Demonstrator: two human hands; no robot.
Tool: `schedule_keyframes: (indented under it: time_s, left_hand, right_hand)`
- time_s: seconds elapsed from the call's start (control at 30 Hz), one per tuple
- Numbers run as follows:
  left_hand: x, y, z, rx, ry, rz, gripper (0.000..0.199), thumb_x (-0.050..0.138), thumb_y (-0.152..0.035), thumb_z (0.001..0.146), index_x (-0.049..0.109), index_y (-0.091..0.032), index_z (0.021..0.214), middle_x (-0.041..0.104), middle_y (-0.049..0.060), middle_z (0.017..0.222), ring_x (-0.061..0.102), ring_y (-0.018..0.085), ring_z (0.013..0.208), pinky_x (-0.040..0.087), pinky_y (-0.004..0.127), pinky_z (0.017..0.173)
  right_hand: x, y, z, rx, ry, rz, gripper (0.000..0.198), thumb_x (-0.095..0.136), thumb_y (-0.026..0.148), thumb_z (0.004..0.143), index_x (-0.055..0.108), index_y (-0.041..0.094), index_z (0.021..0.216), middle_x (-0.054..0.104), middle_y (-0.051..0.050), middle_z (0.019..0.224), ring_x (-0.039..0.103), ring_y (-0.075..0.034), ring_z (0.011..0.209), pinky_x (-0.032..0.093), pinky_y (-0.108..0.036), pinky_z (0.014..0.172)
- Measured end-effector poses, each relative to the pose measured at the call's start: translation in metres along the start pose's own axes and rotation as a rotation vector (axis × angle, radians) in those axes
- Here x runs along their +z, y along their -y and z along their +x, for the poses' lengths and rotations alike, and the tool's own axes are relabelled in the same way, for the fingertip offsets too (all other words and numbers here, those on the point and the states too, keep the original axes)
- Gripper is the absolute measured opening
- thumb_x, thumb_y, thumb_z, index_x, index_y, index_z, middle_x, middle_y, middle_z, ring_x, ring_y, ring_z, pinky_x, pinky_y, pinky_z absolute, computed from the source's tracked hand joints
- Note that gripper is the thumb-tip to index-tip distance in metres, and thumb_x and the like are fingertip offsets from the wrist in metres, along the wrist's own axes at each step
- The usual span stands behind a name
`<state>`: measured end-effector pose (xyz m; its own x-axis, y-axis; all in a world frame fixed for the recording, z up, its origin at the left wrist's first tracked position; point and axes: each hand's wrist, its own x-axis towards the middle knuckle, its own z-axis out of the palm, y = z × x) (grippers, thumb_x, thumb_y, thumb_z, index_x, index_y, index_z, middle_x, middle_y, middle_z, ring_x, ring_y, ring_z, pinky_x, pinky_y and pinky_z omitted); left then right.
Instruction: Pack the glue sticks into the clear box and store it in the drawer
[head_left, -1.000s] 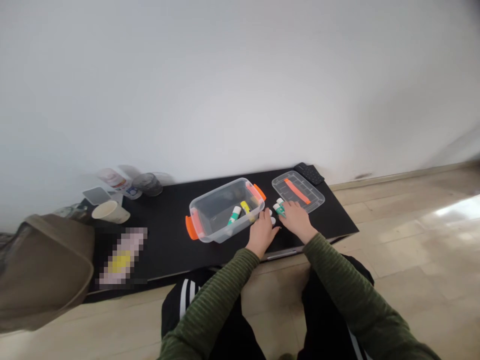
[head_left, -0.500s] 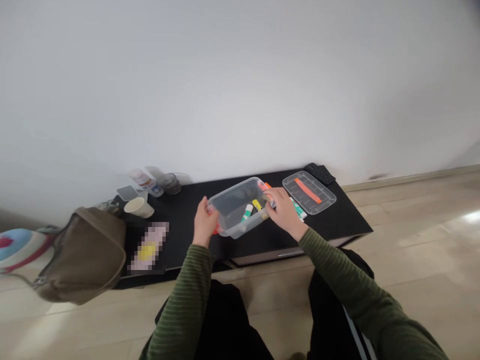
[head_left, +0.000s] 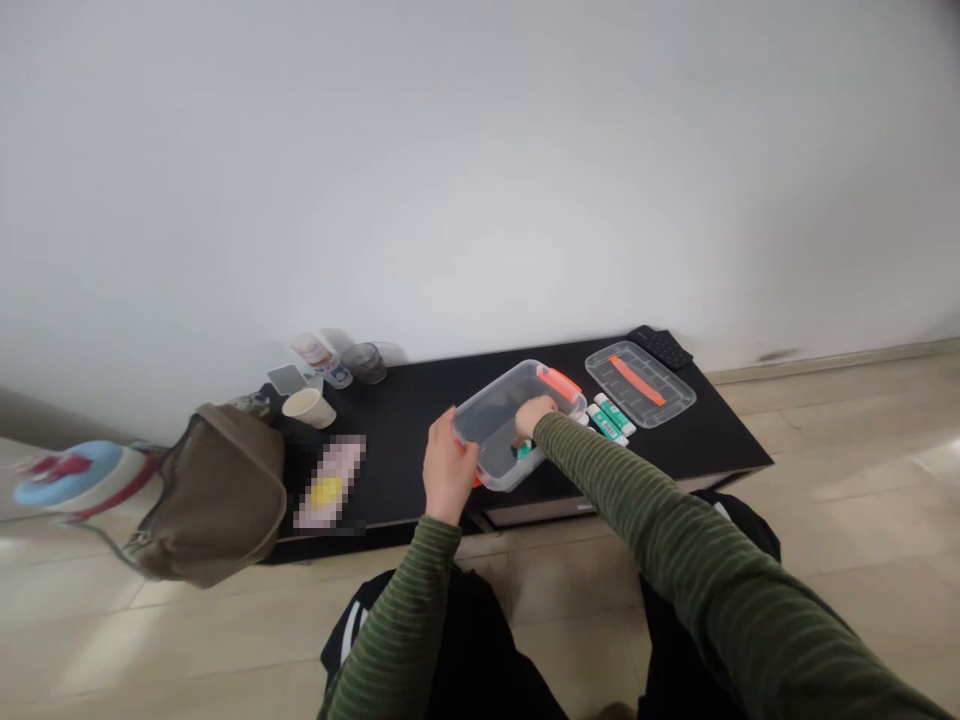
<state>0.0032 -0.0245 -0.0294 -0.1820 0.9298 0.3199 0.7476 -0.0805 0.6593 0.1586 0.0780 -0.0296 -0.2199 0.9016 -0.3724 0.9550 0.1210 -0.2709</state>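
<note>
Black tabletop point(head_left: 405, 425) against a pale wall, seen from above. At its left end stand a pale cup point(head_left: 310, 408), a white bottle point(head_left: 322, 360) and a transparent jar point(head_left: 364, 363), beside a brown bag point(head_left: 217, 495); a dark dotted pouch point(head_left: 660, 346) lies at the far right corner. The clear box point(head_left: 502, 395) sits open near the middle. Two tubes point(head_left: 611, 417) lie side by side between it and the lid point(head_left: 656, 375). The left hand point(head_left: 448, 465) grips the box's left end; the right hand point(head_left: 534, 413) reaches inside, its ribbed green sleeve point(head_left: 600, 455) hiding part of the contents. Whether its fingers hold the green object point(head_left: 523, 450) beneath cannot be told. Box and lid are translucent plastic, rounded at the corners, with orange fittings; the tubes are cylindrical, green-banded and white-ended; the bag looks like soft fabric.
</note>
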Motion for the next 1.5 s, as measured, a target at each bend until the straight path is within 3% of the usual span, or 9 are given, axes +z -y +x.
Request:
schedule_keyframes:
  time_s: [0.27, 0.43, 0.57, 0.7, 0.83, 0.93, 1.2, 1.33, 1.5]
  left_hand:
    - [-0.005, -0.008, -0.003, -0.044, 0.001, -0.007, 0.062, 0.054, -0.012, 0.076, 0.049, -0.021, 0.137, 0.053, 0.011, 0.139, 0.053, 0.026, 0.13, 0.042, 0.043, 0.112]
    - [-0.001, 0.004, 0.012, -0.068, -0.052, -0.036, 0.06, 0.05, -0.009, 0.076, 0.051, -0.018, 0.135, 0.054, 0.013, 0.138, 0.052, 0.025, 0.131, 0.041, 0.042, 0.113]
    - [-0.004, 0.006, 0.026, -0.087, -0.109, -0.018, 0.056, 0.047, -0.006, 0.077, 0.052, -0.014, 0.133, 0.055, 0.016, 0.136, 0.05, 0.027, 0.131, 0.039, 0.045, 0.113]
    - [-0.008, -0.02, 0.016, 0.096, -0.225, 0.022, 0.041, 0.045, -0.019, 0.089, 0.055, -0.017, 0.129, 0.055, 0.014, 0.137, 0.045, 0.028, 0.134, 0.036, 0.047, 0.113]
    - [0.004, -0.052, -0.012, 0.351, 0.028, -0.065, 0.04, 0.039, -0.031, 0.096, 0.053, -0.021, 0.132, 0.066, 0.01, 0.119, 0.063, 0.021, 0.109, 0.048, 0.034, 0.096]
    - [0.021, -0.068, -0.024, 0.305, 0.21, 0.007, 0.04, 0.038, -0.036, 0.098, 0.049, -0.021, 0.133, 0.071, 0.008, 0.11, 0.069, 0.021, 0.092, 0.05, 0.03, 0.082]
    - [0.051, -0.094, -0.025, 0.177, 0.159, 0.12, 0.029, 0.031, -0.037, 0.101, 0.053, -0.021, 0.11, 0.07, 0.004, 0.08, 0.067, 0.019, 0.066, 0.045, 0.026, 0.065]
    - [0.056, -0.092, -0.029, 0.171, 0.051, 0.019, 0.031, 0.026, -0.034, 0.101, 0.05, -0.021, 0.116, 0.07, 0.005, 0.085, 0.067, 0.018, 0.066, 0.046, 0.028, 0.066]
    - [0.08, -0.089, -0.04, 0.434, 0.488, 0.209, 0.029, 0.038, -0.04, 0.098, 0.056, -0.022, 0.111, 0.071, 0.007, 0.087, 0.069, 0.02, 0.077, 0.048, 0.028, 0.072]
  right_hand:
    - [-0.002, -0.002, -0.001, -0.018, 0.166, -0.197, 0.035, 0.081, 0.018, 0.062, 0.074, 0.01, 0.095, 0.072, -0.017, 0.1, 0.067, -0.037, 0.099, 0.051, -0.045, 0.084]
    - [-0.024, 0.008, -0.024, -0.149, -0.1, -0.137, 0.063, 0.077, 0.027, 0.069, 0.055, 0.015, 0.126, 0.068, -0.017, 0.116, 0.067, -0.031, 0.102, 0.051, -0.037, 0.082]
    - [-0.039, 0.005, -0.062, -0.36, -0.486, -0.024, 0.052, 0.063, 0.031, 0.079, 0.048, 0.018, 0.127, 0.067, -0.013, 0.114, 0.065, -0.028, 0.099, 0.049, -0.036, 0.08]
    - [-0.026, -0.012, -0.094, -0.536, -0.581, -0.025, 0.052, 0.061, 0.024, 0.078, 0.048, 0.015, 0.127, 0.065, -0.013, 0.115, 0.062, -0.027, 0.103, 0.048, -0.038, 0.085]
    - [0.005, -0.039, -0.102, -0.58, -0.596, -0.033, 0.065, 0.063, 0.02, 0.076, 0.04, 0.012, 0.136, 0.063, -0.015, 0.117, 0.06, -0.028, 0.105, 0.048, -0.04, 0.086]
    - [0.022, -0.059, -0.101, -0.569, -0.643, -0.003, 0.061, 0.062, 0.021, 0.078, 0.041, 0.011, 0.135, 0.062, -0.017, 0.119, 0.059, -0.028, 0.107, 0.047, -0.04, 0.087]
    - [0.023, -0.087, -0.114, -0.401, -0.843, -0.102, 0.028, 0.044, 0.018, 0.09, 0.057, 0.012, 0.115, 0.066, -0.015, 0.099, 0.058, -0.026, 0.088, 0.042, -0.038, 0.077]
    - [0.006, -0.119, -0.114, -0.181, -0.734, 0.006, 0.031, 0.053, 0.025, 0.087, 0.056, 0.015, 0.116, 0.066, -0.012, 0.102, 0.059, -0.026, 0.093, 0.042, -0.036, 0.079]
    - [-0.008, -0.172, -0.093, 0.265, -0.53, 0.234, 0.049, 0.06, 0.035, 0.081, 0.048, 0.017, 0.126, 0.064, -0.011, 0.117, 0.062, -0.028, 0.101, 0.046, -0.034, 0.078]
